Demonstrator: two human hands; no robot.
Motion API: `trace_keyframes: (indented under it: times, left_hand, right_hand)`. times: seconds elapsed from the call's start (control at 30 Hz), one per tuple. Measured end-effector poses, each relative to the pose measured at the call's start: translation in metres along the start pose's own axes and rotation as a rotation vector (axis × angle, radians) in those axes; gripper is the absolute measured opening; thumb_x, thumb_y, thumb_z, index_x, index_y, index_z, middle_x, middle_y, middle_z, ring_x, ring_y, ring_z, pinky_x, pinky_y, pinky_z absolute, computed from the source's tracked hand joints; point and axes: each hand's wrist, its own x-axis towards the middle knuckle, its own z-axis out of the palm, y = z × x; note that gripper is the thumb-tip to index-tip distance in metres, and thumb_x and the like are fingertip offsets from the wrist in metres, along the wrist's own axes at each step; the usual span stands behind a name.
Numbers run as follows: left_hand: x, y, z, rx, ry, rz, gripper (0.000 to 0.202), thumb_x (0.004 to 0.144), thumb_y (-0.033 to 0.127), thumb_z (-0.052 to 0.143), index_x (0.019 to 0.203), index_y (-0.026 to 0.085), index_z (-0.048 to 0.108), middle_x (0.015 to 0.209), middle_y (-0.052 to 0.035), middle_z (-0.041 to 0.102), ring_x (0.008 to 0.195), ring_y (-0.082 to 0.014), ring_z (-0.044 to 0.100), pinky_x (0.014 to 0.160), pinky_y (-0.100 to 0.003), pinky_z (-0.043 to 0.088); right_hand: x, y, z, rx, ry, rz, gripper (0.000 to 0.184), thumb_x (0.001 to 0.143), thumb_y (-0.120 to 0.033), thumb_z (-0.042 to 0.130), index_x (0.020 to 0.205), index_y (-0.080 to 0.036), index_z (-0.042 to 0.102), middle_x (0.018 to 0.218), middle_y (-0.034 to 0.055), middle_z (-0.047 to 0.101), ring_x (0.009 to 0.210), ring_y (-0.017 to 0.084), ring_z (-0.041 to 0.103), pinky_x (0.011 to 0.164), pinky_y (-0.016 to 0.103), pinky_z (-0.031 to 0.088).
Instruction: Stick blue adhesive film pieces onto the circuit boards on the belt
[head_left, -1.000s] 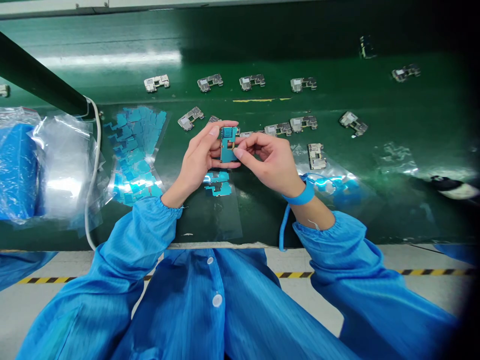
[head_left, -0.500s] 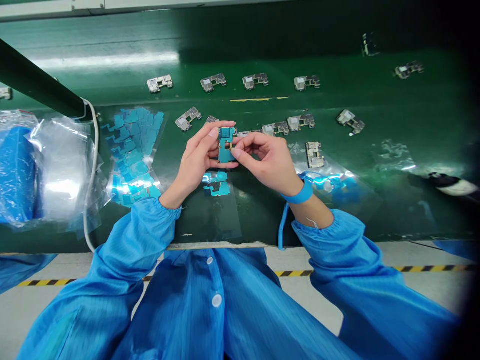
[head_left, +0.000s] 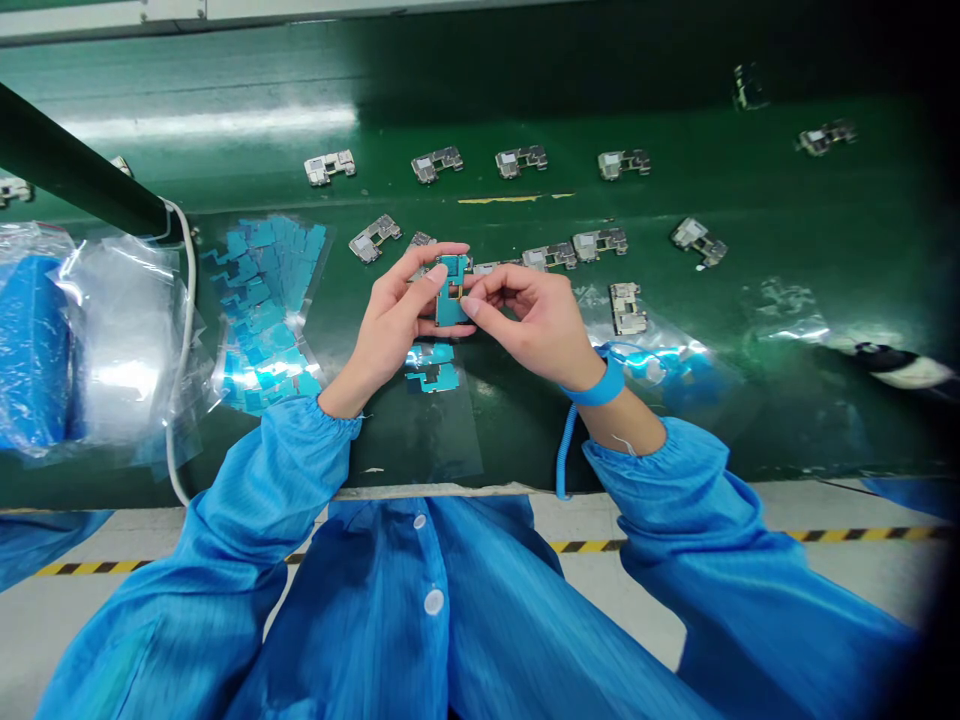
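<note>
Evidently both hands are at work on one phone-type circuit board [head_left: 450, 310], which is held up off the green bench [head_left: 525, 450] near the middle of the view, its facing side largely covered with blue film. The left hand [head_left: 397, 305] holds it from the left: the thumb presses on the upper left part, one finger runs along the top edge and another supports the bottom, so the board stays framed between them. The right hand [head_left: 536, 325] is narrow, thumb and index finger pinched together at the board's lower right edge; whether they grip the film or the board itself, I cannot tell. A blue wristband [head_left: 604, 387] circles the right wrist, with a coiled cord [head_left: 566, 455] hanging beside it.

Just below the held board, a clear backing sheet [head_left: 461, 440] bears a few blue film pieces [head_left: 437, 378]. Left of the left hand lie overlapping sheets of blue film cutouts [head_left: 266, 300]. Beyond the hands, several metal-shielded boards [head_left: 549, 257] rest on the bench, another upright-lying board [head_left: 628, 309] sits to the right, and more boards [head_left: 521, 161] are spaced along the conveyor belt [head_left: 382, 183] at the back.
</note>
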Motion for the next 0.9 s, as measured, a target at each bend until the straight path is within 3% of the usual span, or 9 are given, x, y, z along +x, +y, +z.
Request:
trace_keyframes:
  times: [0.1, 0.33, 0.57, 0.73, 0.9]
  left_hand:
    - [0.0, -0.002, -0.001, 0.011, -0.002, 0.006, 0.056, 0.106, 0.064, 0.064, 0.148, 0.027, 0.063, 0.129, -0.0077, 0.082, 0.128, -0.0328, 0.081, 0.105, -0.052, 0.073]
    - [-0.001, -0.002, 0.0, -0.017, 0.027, 0.017, 0.051, 0.102, 0.06, 0.073, 0.142, 0.028, 0.067, 0.1, -0.0014, 0.081, 0.11, -0.028, 0.085, 0.099, -0.045, 0.076]
    - [-0.001, -0.004, -0.001, 0.004, 0.03, 0.014, 0.053, 0.102, 0.059, 0.074, 0.145, 0.029, 0.066, 0.093, -0.0011, 0.079, 0.114, -0.0305, 0.083, 0.104, -0.052, 0.074]
    - [0.003, -0.01, -0.005, 0.001, 0.002, 0.051, 0.054, 0.103, 0.059, 0.072, 0.147, 0.029, 0.065, 0.098, -0.0028, 0.08, 0.115, -0.03, 0.083, 0.104, -0.049, 0.074]
    - [0.01, -0.018, -0.009, -0.046, -0.024, 0.092, 0.052, 0.099, 0.055, 0.08, 0.143, 0.029, 0.067, 0.08, 0.0016, 0.072, 0.105, -0.0286, 0.086, 0.091, -0.044, 0.078]
  right_hand:
    - [0.0, -0.001, 0.0, 0.005, -0.002, -0.001, 0.024, 0.091, -0.043, 0.086, 0.083, -0.025, 0.074, 0.09, 0.0053, 0.081, 0.102, 0.027, 0.079, 0.078, 0.038, 0.061]
    - [0.0, -0.002, 0.0, 0.008, -0.007, 0.004, 0.027, 0.091, -0.046, 0.087, 0.083, -0.024, 0.074, 0.096, 0.0062, 0.082, 0.102, 0.026, 0.077, 0.078, 0.038, 0.061]
    - [0.0, -0.001, -0.001, 0.001, -0.001, 0.0, 0.022, 0.091, -0.04, 0.086, 0.083, -0.024, 0.074, 0.095, 0.006, 0.081, 0.098, 0.024, 0.076, 0.076, 0.036, 0.06]
    - [0.001, 0.0, -0.001, 0.012, -0.003, -0.023, 0.016, 0.093, -0.032, 0.082, 0.083, -0.023, 0.074, 0.095, 0.0057, 0.081, 0.094, 0.022, 0.074, 0.078, 0.036, 0.058]
    - [0.0, 0.0, -0.001, 0.022, -0.006, -0.017, 0.019, 0.093, -0.036, 0.083, 0.084, -0.023, 0.073, 0.096, 0.0062, 0.081, 0.097, 0.023, 0.075, 0.077, 0.035, 0.058]
